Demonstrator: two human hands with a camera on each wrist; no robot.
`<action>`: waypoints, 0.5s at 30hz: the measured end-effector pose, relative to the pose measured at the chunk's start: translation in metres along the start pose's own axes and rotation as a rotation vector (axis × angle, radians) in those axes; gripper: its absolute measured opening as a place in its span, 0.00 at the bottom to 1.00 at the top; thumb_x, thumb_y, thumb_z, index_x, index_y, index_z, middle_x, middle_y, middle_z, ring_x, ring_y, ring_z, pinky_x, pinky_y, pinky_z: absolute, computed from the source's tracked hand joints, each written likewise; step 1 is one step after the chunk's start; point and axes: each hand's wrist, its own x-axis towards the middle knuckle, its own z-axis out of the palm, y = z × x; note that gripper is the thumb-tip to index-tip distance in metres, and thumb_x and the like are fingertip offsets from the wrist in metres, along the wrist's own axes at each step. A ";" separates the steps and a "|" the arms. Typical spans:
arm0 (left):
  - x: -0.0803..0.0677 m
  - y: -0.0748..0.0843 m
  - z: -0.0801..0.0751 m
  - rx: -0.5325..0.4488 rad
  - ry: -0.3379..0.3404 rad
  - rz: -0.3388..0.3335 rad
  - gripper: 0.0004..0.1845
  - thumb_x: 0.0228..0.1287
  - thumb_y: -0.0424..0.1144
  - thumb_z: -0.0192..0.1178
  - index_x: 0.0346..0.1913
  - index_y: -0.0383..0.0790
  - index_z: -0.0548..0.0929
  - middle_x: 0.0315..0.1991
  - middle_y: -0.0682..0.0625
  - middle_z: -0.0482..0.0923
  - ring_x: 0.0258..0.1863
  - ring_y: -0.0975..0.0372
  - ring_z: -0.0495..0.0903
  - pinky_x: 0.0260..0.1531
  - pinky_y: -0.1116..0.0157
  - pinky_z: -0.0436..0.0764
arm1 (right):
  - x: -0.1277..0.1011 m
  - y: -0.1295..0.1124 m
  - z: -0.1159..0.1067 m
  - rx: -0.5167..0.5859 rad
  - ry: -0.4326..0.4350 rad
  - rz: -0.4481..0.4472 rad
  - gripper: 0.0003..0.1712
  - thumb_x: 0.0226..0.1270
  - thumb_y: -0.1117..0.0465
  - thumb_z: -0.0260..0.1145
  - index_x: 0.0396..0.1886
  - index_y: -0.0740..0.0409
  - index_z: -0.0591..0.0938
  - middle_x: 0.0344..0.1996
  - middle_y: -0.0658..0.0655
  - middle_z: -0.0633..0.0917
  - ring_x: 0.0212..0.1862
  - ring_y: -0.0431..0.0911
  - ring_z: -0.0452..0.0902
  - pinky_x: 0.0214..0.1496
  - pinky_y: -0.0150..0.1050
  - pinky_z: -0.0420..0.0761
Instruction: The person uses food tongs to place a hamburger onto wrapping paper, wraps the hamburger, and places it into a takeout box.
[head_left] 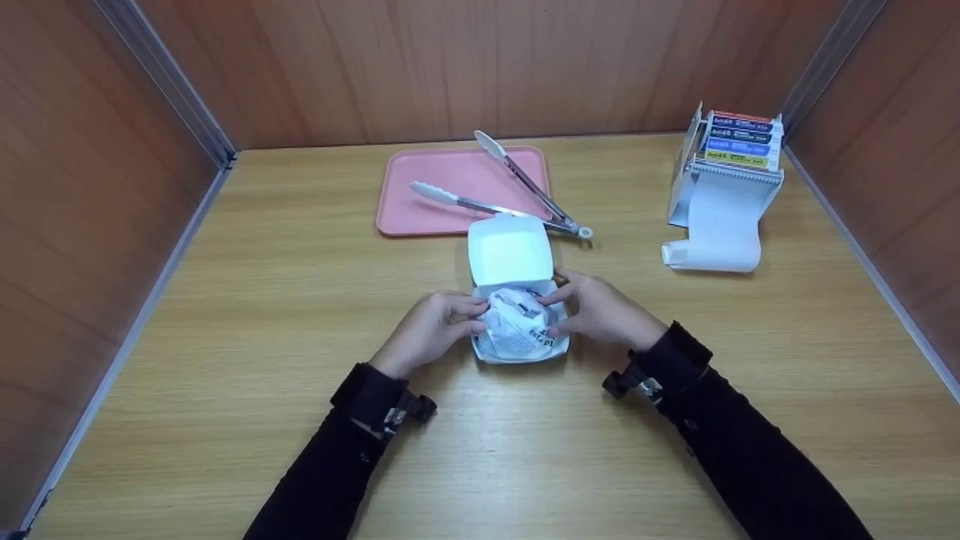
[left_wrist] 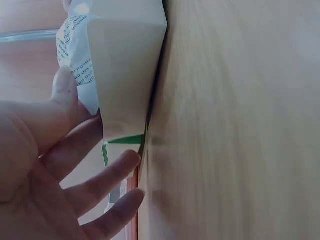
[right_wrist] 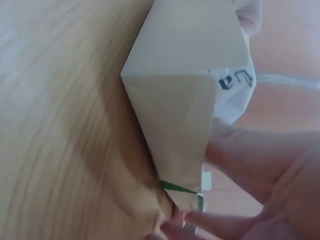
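Fingers (head_left: 466,309) of the left hand (head_left: 427,330) and right hand (head_left: 600,309) pinch the wrapped bundle (head_left: 517,324) in the open white box (head_left: 514,259) at desk (head_left: 262,300) centre; tongs (head_left: 510,191) at 12 o'clock.

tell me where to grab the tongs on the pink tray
Grip the tongs at the hinged end with the ring, which juts off the tray's near edge beside the box. Come from the right with the right hand: the two arms meet there into one narrow part, while the white tips splay wide apart over the tray.
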 end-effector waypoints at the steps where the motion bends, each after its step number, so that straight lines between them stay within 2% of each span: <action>1: 0.000 0.000 0.001 0.014 0.017 -0.002 0.20 0.66 0.35 0.74 0.60 0.38 0.87 0.62 0.41 0.85 0.67 0.48 0.80 0.72 0.51 0.75 | 0.001 0.001 0.000 0.013 -0.009 0.003 0.28 0.61 0.64 0.82 0.63 0.55 0.88 0.85 0.66 0.56 0.84 0.67 0.47 0.85 0.63 0.47; 5: 0.001 0.002 0.005 0.061 0.111 -0.010 0.20 0.59 0.37 0.79 0.54 0.39 0.91 0.54 0.43 0.89 0.58 0.51 0.86 0.65 0.54 0.81 | 0.004 0.002 0.000 0.060 -0.019 0.022 0.28 0.60 0.65 0.83 0.61 0.54 0.88 0.84 0.64 0.60 0.84 0.65 0.50 0.85 0.62 0.48; 9: 0.006 0.004 0.009 0.046 0.186 -0.031 0.24 0.52 0.39 0.83 0.54 0.39 0.92 0.49 0.48 0.92 0.52 0.56 0.89 0.61 0.56 0.83 | 0.007 0.006 0.001 0.110 -0.014 0.031 0.27 0.60 0.65 0.83 0.60 0.53 0.89 0.84 0.63 0.59 0.84 0.63 0.48 0.85 0.61 0.47; 12: 0.009 0.003 0.011 0.037 0.201 -0.047 0.26 0.50 0.40 0.83 0.54 0.39 0.91 0.50 0.48 0.92 0.53 0.56 0.89 0.62 0.56 0.82 | 0.007 0.008 0.001 0.130 -0.011 0.029 0.26 0.60 0.65 0.83 0.60 0.54 0.89 0.84 0.63 0.59 0.85 0.63 0.48 0.85 0.61 0.47; 15: 0.011 0.002 0.011 0.054 0.188 -0.071 0.22 0.52 0.40 0.83 0.52 0.41 0.93 0.52 0.49 0.91 0.58 0.53 0.85 0.66 0.55 0.79 | 0.008 0.009 0.002 0.140 -0.008 0.035 0.26 0.59 0.65 0.83 0.59 0.55 0.89 0.84 0.63 0.60 0.85 0.63 0.48 0.85 0.61 0.45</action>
